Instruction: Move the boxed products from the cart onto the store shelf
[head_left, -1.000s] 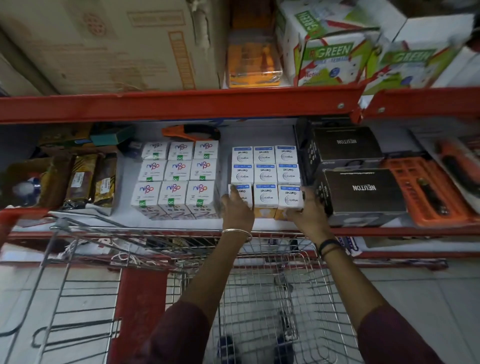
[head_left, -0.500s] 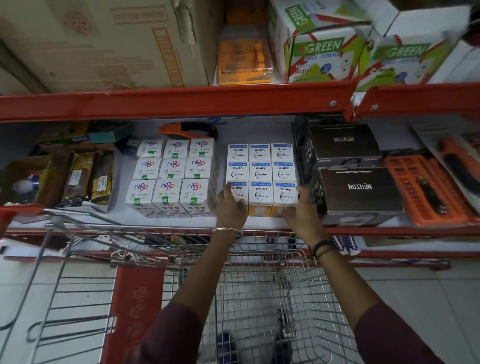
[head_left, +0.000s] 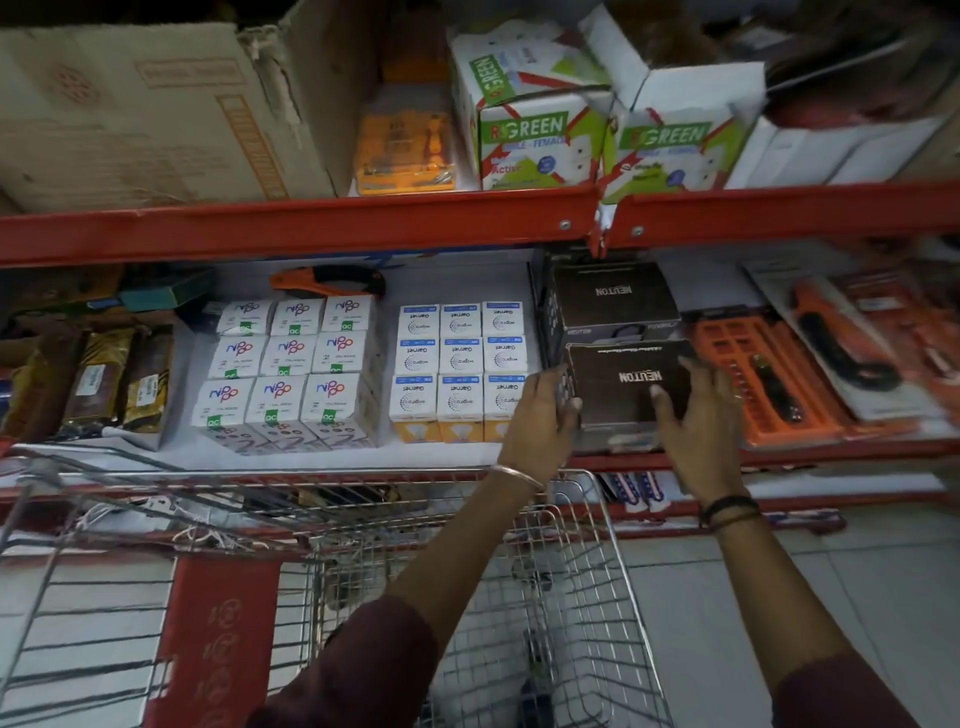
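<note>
Head view: both hands (head_left: 540, 421) (head_left: 698, 415) on front black box (head_left: 626, 384).

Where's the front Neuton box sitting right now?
In the head view, the front Neuton box sits right of centre on the middle shelf, between the Wipro boxes and the orange tool kit, with both hands on it.

The dark boxes (head_left: 626, 387) read "NEUTON", upside down. White bulb boxes (head_left: 460, 358) read "wipro Garnet". Neighbouring white boxes (head_left: 287, 358) carry "nippo" and green "QC" marks. Upper-shelf cartons (head_left: 535, 140) read "GREEN".
</note>
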